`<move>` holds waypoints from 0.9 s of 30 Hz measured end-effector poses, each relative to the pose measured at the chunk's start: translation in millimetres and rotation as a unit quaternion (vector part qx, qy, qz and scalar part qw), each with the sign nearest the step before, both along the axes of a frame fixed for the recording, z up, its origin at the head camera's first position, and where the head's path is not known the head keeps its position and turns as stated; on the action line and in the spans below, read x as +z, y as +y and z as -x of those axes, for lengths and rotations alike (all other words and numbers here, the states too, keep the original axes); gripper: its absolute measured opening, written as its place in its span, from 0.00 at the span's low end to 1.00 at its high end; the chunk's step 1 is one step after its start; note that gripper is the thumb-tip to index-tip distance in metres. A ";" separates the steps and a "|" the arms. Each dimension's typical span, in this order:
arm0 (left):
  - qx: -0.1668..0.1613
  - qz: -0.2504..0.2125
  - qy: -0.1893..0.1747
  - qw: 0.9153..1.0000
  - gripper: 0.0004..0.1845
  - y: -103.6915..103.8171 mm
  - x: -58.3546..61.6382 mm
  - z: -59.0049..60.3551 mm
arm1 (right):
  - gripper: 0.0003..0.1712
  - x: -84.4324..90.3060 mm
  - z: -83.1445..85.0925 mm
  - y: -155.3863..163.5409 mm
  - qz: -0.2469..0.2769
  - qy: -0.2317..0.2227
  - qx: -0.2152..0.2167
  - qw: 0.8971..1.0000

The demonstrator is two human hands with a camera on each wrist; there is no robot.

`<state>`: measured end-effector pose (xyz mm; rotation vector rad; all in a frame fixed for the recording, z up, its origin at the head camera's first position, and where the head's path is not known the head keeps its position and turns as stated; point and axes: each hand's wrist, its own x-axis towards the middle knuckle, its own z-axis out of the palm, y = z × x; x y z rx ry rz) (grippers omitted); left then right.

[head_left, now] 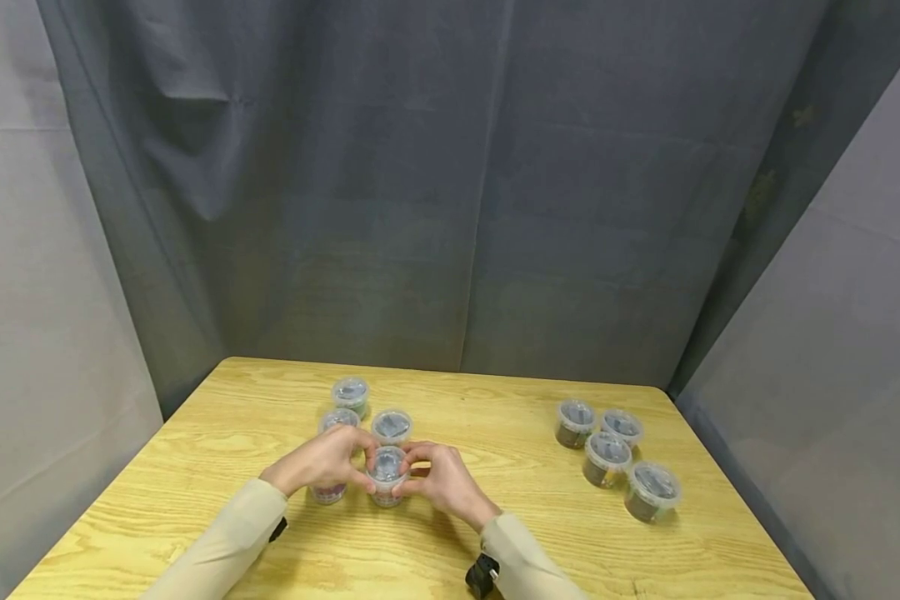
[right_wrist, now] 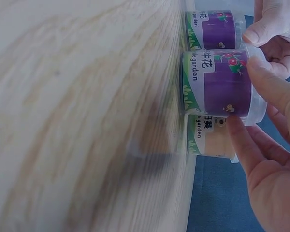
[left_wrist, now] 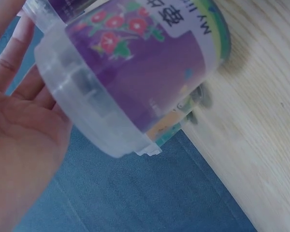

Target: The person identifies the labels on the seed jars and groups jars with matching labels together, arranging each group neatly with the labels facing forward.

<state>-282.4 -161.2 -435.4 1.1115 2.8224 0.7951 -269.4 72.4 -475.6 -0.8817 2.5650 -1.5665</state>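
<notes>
Head view, purple cup between both hands' fingertips

From where the head camera looks, the person's left hand covers most of a small clear lidded tub at about nine o'clock of the purple-labelled clear plastic tub. On the left wrist view that purple tub is cut off by the top edge, its lettering partly lost. The pale yellow wooden table smears into blur on the right wrist view. The four dark-filled tubs at three o'clock are too small to read
</notes>
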 end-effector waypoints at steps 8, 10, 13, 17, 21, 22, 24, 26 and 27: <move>-0.004 -0.002 -0.007 1.000 0.12 -0.5 0.1 0.2 | 0.10 0.1 -1.8 0.1 0.001 -0.010 0.001 1.000; -0.007 0.001 -0.001 1.000 0.12 -0.7 0.6 -0.1 | 0.10 0.3 -1.7 0.4 0.004 -0.011 0.005 1.000; -0.001 0.000 0.006 1.000 0.13 -0.7 2.1 -2.3 | 0.13 0.9 -1.9 2.8 0.006 -0.016 0.007 1.000; 0.016 -0.021 0.016 1.000 0.15 3.1 5.7 -4.9 | 0.18 2.6 -1.6 10.2 0.008 -0.019 -0.001 1.000; 0.026 -0.044 0.035 0.998 0.14 12.6 9.4 -4.8 | 0.15 5.9 -0.5 21.0 0.000 0.006 -0.033 0.999; 0.028 -0.046 0.044 0.998 0.13 15.7 10.0 -4.7 | 0.14 6.8 -0.6 24.4 -0.003 0.015 -0.044 0.999; 0.025 -0.054 0.051 0.997 0.12 22.5 10.3 -4.6 | 0.12 8.8 -0.9 31.9 -0.010 0.032 -0.070 0.997; 0.021 -0.061 0.052 0.997 0.10 30.3 9.8 -4.6 | 0.12 10.8 -1.9 40.8 -0.013 0.044 -0.095 0.994; 0.019 -0.064 0.051 0.996 0.09 34.6 9.3 -4.6 | 0.13 12.0 -2.4 45.6 -0.014 0.048 -0.107 0.993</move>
